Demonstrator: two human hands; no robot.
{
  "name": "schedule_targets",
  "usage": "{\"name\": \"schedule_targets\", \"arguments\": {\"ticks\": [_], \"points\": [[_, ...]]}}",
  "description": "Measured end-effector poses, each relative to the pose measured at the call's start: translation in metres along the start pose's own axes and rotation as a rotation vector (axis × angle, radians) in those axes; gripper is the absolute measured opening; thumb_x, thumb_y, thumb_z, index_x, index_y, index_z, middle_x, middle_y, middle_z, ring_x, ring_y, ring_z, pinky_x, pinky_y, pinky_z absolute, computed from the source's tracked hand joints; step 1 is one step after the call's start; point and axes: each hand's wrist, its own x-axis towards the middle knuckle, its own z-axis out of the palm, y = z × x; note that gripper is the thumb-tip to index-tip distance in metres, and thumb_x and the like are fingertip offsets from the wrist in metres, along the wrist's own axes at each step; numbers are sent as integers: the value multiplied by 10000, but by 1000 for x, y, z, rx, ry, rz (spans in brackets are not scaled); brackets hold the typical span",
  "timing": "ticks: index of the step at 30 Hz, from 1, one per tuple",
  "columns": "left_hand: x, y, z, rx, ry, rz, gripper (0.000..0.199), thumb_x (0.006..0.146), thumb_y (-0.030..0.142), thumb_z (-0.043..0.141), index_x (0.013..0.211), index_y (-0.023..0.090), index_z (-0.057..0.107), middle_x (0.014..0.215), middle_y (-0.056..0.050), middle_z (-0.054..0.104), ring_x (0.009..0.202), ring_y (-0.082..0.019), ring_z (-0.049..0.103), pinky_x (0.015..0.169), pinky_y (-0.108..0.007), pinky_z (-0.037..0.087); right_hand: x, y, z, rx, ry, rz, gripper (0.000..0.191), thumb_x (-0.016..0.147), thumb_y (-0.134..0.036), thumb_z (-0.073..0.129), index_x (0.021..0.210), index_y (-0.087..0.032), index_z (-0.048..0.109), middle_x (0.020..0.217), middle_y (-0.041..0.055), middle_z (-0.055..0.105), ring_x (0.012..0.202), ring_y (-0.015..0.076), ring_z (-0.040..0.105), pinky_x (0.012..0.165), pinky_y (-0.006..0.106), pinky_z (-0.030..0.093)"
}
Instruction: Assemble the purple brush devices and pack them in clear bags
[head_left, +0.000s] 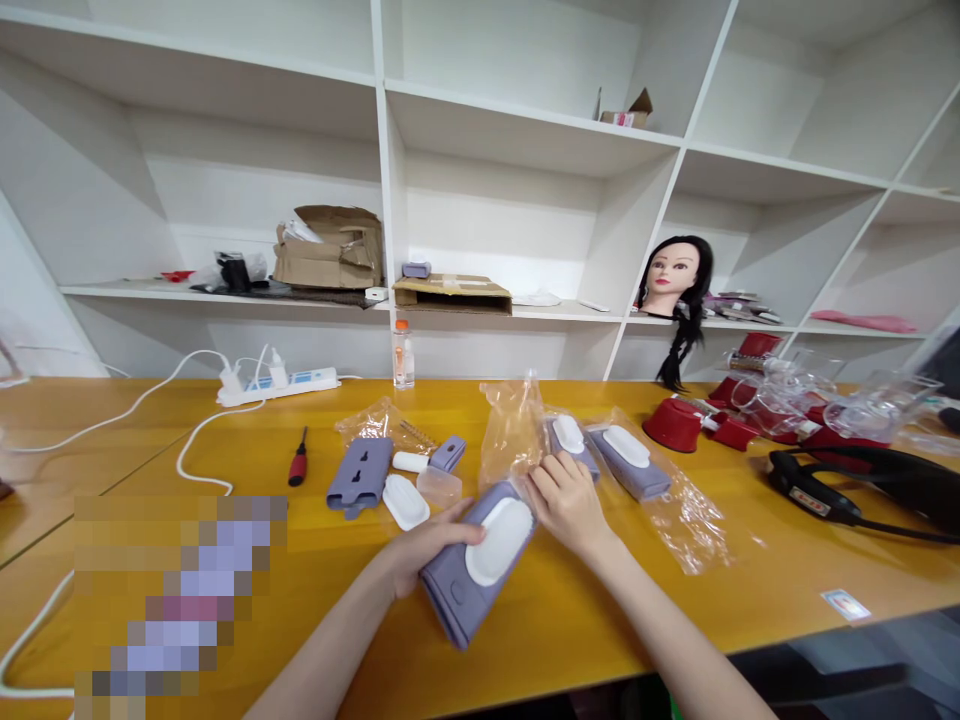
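Observation:
My left hand [431, 545] grips a purple device [480, 570] with a white oval part on its face, thumb resting on the white oval. At the top end of that device, my right hand [566, 500] is closed on the clear plastic bag [514, 425], which stretches up behind it. Two similar purple devices with white ovals lie behind and to the right, one [576, 440] near my right knuckles, the other [631, 462] on plastic wrap. Left of my hands are a purple back plate [360, 475], a white oval piece [406, 502] and a small purple part [448, 454].
A red and black screwdriver [298, 465] lies at the left, near a white power strip [281, 385]. An orange-capped bottle [403, 355] stands by the shelf. Red and clear parts [675, 424] and a black strapped item [814, 495] are at the right.

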Motion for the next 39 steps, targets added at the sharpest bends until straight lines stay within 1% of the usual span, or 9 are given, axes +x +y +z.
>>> {"name": "schedule_targets", "arguments": {"ticks": [4, 7, 10, 15, 22, 25, 28, 32, 39], "points": [[-3, 4, 2, -198, -33, 9, 710, 700, 379, 584, 1322, 147, 333, 901, -112, 681, 724, -260, 649, 685, -379, 471, -11, -2, 4, -3, -32, 7, 170, 849, -135, 437, 759, -169, 578, 764, 57, 586, 815, 195, 464, 666, 297, 275], [-2, 4, 2, -222, -33, 85, 699, 703, 363, 585, 1329, 198, 322, 899, -84, 680, 699, -241, 649, 685, -364, 464, -13, -3, 6, 58, -93, 69, 175, 850, -119, 413, 793, -162, 573, 754, 55, 582, 759, 182, 464, 647, 294, 286], [1, 2, 1, -112, 9, 158, 669, 671, 311, 632, 1288, 231, 388, 931, -49, 671, 762, -205, 634, 694, -300, 445, -7, -5, 5, 155, -107, 130, 208, 874, -174, 395, 754, -163, 564, 730, 52, 570, 723, 170, 468, 645, 285, 304], [6, -3, 0, 109, 53, 152, 640, 636, 339, 675, 1210, 155, 459, 1003, -84, 641, 847, -216, 600, 710, -287, 429, 2, -11, 0, 192, -68, 139, 305, 896, -255, 387, 660, -168, 559, 671, 48, 552, 674, 159, 464, 616, 282, 300], [5, -5, 0, 177, 93, 144, 837, 616, 337, 693, 1329, 174, 285, 1220, -128, 533, 1109, -282, 490, 881, -357, 385, 8, -15, 0, 172, -100, 144, 238, 859, -220, 425, 653, -172, 534, 675, 49, 558, 678, 167, 485, 596, 277, 306], [4, -6, -2, 234, 109, 171, 944, 594, 329, 711, 1375, 178, 204, 1304, -137, 461, 1197, -297, 404, 938, -373, 338, 14, -10, 1, 199, -148, 207, 109, 809, -138, 439, 764, -170, 534, 719, 42, 582, 671, 165, 511, 588, 262, 325], [2, -6, -2, 315, 108, 185, 1017, 583, 336, 719, 1401, 177, 137, 1397, -143, 334, 1265, -301, 306, 989, -377, 278, 20, -1, 3, 224, -204, 240, 172, 780, -71, 420, 853, -175, 536, 770, 31, 602, 656, 148, 539, 579, 241, 339], [0, -7, -2, 427, 64, 202, 1043, 578, 355, 721, 1408, 177, 115, 1449, -124, 225, 1302, -287, 233, 1031, -370, 210, 25, 9, 8, 145, -244, 196, 165, 816, -95, 419, 761, -177, 552, 751, 32, 606, 664, 139, 558, 577, 232, 336], [-8, -2, -9, 533, -144, 240, 1008, 559, 292, 739, 1395, 258, 175, 1419, -72, 314, 1265, -306, 304, 1035, -431, 200, 22, 13, 23, 73, -199, 202, 213, 832, -94, 404, 700, -167, 555, 707, 52, 588, 648, 156, 528, 567, 252, 305]]}}
